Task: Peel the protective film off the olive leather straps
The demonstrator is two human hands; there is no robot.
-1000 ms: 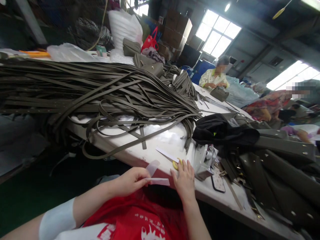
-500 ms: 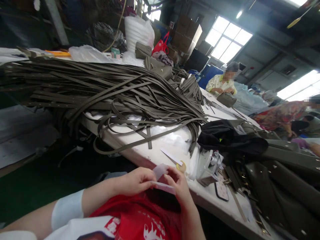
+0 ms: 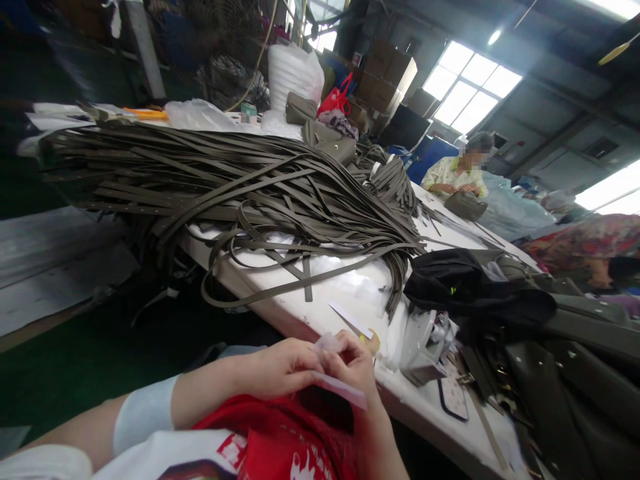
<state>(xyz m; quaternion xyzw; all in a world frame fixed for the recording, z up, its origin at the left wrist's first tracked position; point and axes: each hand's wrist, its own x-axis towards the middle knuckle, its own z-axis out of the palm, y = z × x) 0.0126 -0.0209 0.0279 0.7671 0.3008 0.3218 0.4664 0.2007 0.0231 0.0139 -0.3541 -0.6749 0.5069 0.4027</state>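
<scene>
Low in the middle of the head view, my left hand point(image 3: 295, 367) and my right hand point(image 3: 353, 363) meet above a red apron point(image 3: 280, 433). Both pinch a thin whitish strip point(image 3: 343, 389), whose flat end sticks out under my right fingers. A crumpled translucent part of it shows above the fingertips. Just beyond my right hand, a yellow roll point(image 3: 373, 341) and a narrow white piece point(image 3: 350, 320) lie on the table's near edge.
A large heap of dark olive straps point(image 3: 250, 180) covers the white table point(image 3: 280, 310). To the right are a black cloth point(image 3: 465, 280), a phone point(image 3: 454, 399) and olive bags point(image 3: 565, 380). A person point(image 3: 453, 175) handles a bag point(image 3: 466, 205) across the table.
My hands have come together, and the loop of strip between them is now bunched at the fingertips. The view has shifted a little, so the surroundings appear further right.
</scene>
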